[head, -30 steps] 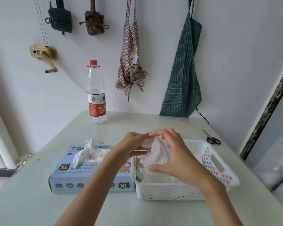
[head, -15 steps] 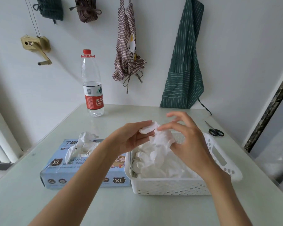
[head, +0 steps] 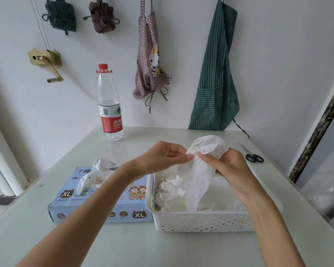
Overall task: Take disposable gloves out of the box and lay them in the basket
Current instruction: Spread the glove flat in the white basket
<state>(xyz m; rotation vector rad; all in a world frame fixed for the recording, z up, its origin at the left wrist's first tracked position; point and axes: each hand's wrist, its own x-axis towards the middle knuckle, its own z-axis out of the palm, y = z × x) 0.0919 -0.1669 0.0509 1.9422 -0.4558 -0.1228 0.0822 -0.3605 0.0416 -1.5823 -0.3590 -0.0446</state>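
A white disposable glove hangs above the white perforated basket, held between both hands. My left hand pinches its left edge, and my right hand grips it from the right, with the glove's cuff bulging up over my fingers. Several white gloves lie crumpled inside the basket. The blue glove box marked XL lies to the left of the basket, touching it, and a glove sticks up out of its top opening.
A water bottle with a red cap stands at the back of the pale green table. Black scissors lie at the right, behind the basket. Aprons and bundles hang on the wall. The table's right edge runs close to the basket.
The glove has been spread open and lifted between my hands; its upper part now bulges over my right fingers. Both hands stay above the basket, and the camera has tilted slightly.
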